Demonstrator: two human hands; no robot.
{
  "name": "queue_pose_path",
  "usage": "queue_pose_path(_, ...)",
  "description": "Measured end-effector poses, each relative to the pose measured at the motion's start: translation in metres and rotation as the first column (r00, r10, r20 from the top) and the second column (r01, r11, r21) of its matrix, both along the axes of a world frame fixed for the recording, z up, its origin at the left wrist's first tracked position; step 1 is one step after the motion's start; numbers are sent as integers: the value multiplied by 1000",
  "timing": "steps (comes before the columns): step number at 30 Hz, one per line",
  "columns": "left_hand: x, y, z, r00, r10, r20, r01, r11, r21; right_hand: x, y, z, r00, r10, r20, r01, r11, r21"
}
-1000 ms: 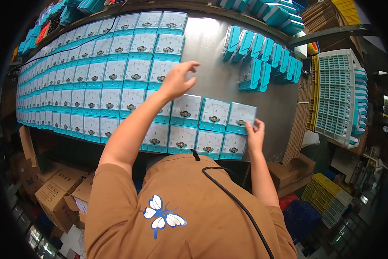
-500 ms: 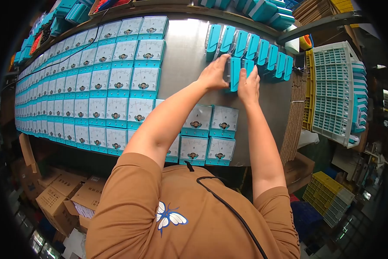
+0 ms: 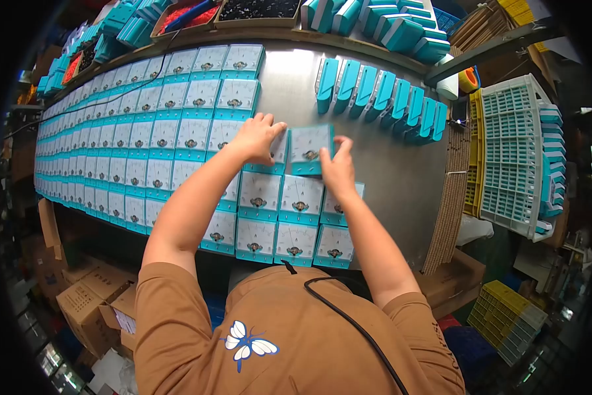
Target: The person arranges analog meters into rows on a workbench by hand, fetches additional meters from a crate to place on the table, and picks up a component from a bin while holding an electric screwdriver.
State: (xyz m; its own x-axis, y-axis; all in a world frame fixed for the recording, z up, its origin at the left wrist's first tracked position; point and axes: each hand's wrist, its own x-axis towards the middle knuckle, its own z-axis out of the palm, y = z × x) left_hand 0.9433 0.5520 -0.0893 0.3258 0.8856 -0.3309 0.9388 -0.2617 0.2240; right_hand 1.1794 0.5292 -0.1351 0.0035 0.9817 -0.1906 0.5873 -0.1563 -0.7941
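Many white-faced meters with teal bases lie face up in rows on the metal table (image 3: pixel 395 164). My right hand (image 3: pixel 339 168) grips the right side of one meter (image 3: pixel 310 146), slightly blurred, at the right end of the third row. Just left of it, my left hand (image 3: pixel 256 139) has its fingers curved over another meter (image 3: pixel 280 149), partly hidden by the hand. Below both hands are more meters (image 3: pixel 301 197) in two rows. Behind them, several teal meters (image 3: pixel 381 95) stand on edge in a slanting line.
A shelf at the back holds teal cases (image 3: pixel 401 33), a box of red parts (image 3: pixel 194 16) and a box of black parts (image 3: pixel 258 8). Crates (image 3: pixel 512 151) stand at the right, beside stacked cardboard (image 3: pixel 449 197). A black cable (image 3: pixel 118 99) crosses the meters at left.
Both hands reached to the two front standing meters, then came back left and nearer. Those two now lie face up at the end of the third row, under my hands.
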Motion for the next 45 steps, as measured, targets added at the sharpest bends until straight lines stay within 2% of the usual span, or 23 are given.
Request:
queue_pose_path(1,-1,5,-4,999,33,31,-32,999,-27,-3,-3,-1,991,45,126,-42,999,-24)
queue_pose_path(4,-10,49,-12,941,216,259,-226,974,10,12,5,11,903,54,426,-236,890,389)
queue_pose_path(5,-10,67,-14,908,257,330,-280,960,23,18,25,21,969,89,229,-180,891,417)
queue_pose_path(7,2,100,-25,865,179,469,-258,960,110,20,66,49,991,38,131,-97,869,486)
queue_pose_path(9,22,131,-42,782,109,614,-236,963,129,12,108,62,966,-97,239,-66,803,593)
queue_pose_path(11,39,153,-63,651,59,757,-221,969,114,4,146,50,897,-161,412,-21,915,404)
queue_pose_path(13,44,158,-62,617,97,781,-215,975,48,-9,169,45,844,-156,513,95,985,143)
queue_pose_path(14,43,155,-63,599,124,791,-215,977,9,-12,173,42,812,-136,568,113,991,75)
queue_pose_path(17,17,138,-18,854,134,502,-246,955,164,-32,165,48,707,-141,693,132,989,67)
queue_pose_path(18,3,136,-3,939,107,326,-163,975,150,-32,162,38,644,-187,742,78,981,180)
queue_pose_path(21,-29,125,4,989,-144,-20,145,987,74,-33,159,41,566,-132,814,-39,982,187)
queue_pose_path(24,-40,110,-13,985,-170,34,165,979,123,-36,153,45,617,-45,786,-277,922,270)
queue_pose_path(27,-48,102,-19,977,-171,130,150,975,162,-30,155,47,726,40,686,-288,924,251)
queue_pose_path(28,-53,100,-24,969,-164,186,128,973,191,-25,155,43,786,-5,619,-272,895,353)
queue_pose_path(30,-59,91,-22,955,-126,269,86,984,158,-17,149,34,954,-6,299,-110,923,368)
queue_pose_path(31,-60,85,-27,950,-116,291,46,971,236,-12,146,26,992,-16,124,-28,937,348)
queue_pose_path(32,-61,78,-36,943,-109,313,7,950,311,-3,144,3,978,-40,-205,72,986,151)
queue_pose_path(33,-60,71,-43,936,-105,335,-33,923,382,-8,134,3,938,-114,-329,125,992,14)
queue_pose_path(35,-56,55,-45,940,-15,340,-127,912,391,-28,111,10,801,-292,-523,169,948,-270)
queue_pose_path(38,-51,30,-50,935,129,330,-256,889,380,-36,114,23,825,-311,-472,265,950,-163)
queue_pose_path(39,-53,25,-54,934,131,333,-267,874,406,-27,129,7,779,-309,-546,285,950,-131)
queue_pose_path(41,-55,17,-59,933,119,340,-274,847,456,-51,154,27,693,-340,-636,335,933,-134)
queue_pose_path(45,-53,14,-60,911,144,387,-316,847,428,-126,203,16,906,-321,-277,349,935,58)
